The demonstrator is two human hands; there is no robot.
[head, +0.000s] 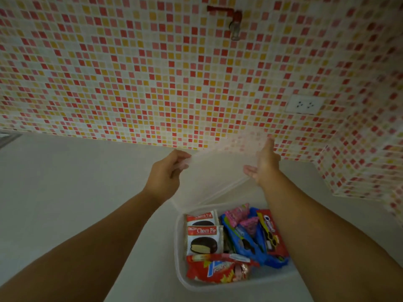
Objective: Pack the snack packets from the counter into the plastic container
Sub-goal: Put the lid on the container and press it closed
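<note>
A clear plastic container point(179, 253) stands on the white counter near me, filled with snack packets: two Choco Pie packets point(205, 238), blue packets point(246, 243), pink ones point(239, 214) and red ones point(216, 270). Above and behind it a translucent lid point(220, 168) is held tilted in the air. My left hand point(166, 173) pinches the lid's left edge. My right hand point(265, 164) grips its right edge. My right forearm hides the container's right side.
A wall of red, orange and cream mosaic tiles rises behind the counter point(76, 182), with a red tap point(234, 20) high up and a white double socket point(304, 104) at the right. A tiled corner juts out at the far right.
</note>
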